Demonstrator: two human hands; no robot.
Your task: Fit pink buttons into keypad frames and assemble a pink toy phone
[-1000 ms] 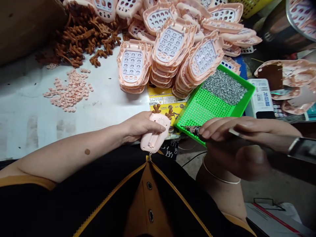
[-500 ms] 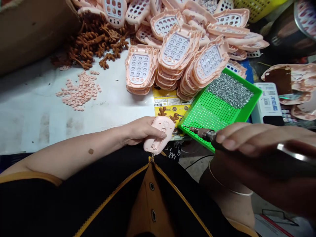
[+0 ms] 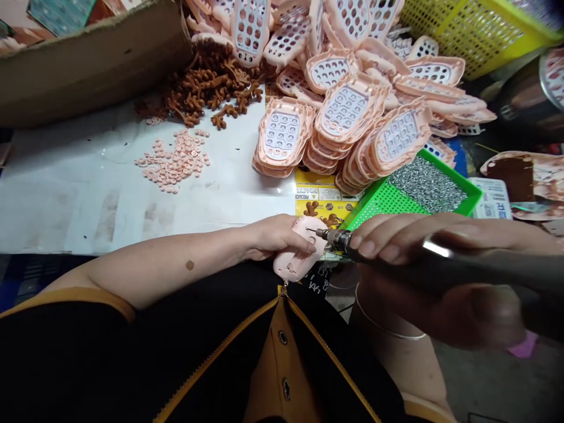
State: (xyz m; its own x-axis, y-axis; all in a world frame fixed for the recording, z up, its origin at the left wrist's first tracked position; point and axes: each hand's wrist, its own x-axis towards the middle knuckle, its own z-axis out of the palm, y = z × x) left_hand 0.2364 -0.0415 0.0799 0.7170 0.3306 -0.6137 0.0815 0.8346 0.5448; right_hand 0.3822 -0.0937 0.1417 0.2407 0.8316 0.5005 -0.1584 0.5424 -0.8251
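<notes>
My left hand [image 3: 282,238] grips a pink toy phone [image 3: 293,264] with brown antlers [image 3: 312,209] at its far end. Its back faces up, the thumb lies across it, and an uncovered battery compartment shows at the near end. My right hand [image 3: 423,252] is wrapped round a dark power screwdriver [image 3: 467,258], held nearly level from the right. The bit's tip is over the phone's back near the antlers; whether it touches, I cannot tell. Just beyond the right hand lies a green perforated basket [image 3: 374,202] holding many small silver screws [image 3: 429,182].
Stacked pink phone shells [image 3: 282,138] with keypads stand beyond the phone, more shells heaped behind. Brown antler pieces [image 3: 207,85] and small pink parts [image 3: 174,161] lie on the white table [image 3: 66,194]. A cardboard box [image 3: 97,70] is at far left, a yellow basket [image 3: 480,41] at far right.
My right hand has brought the screwdriver left, its tip going from the green basket to the phone's back. The left hand still grips the phone. The whole view has shifted somewhat.
</notes>
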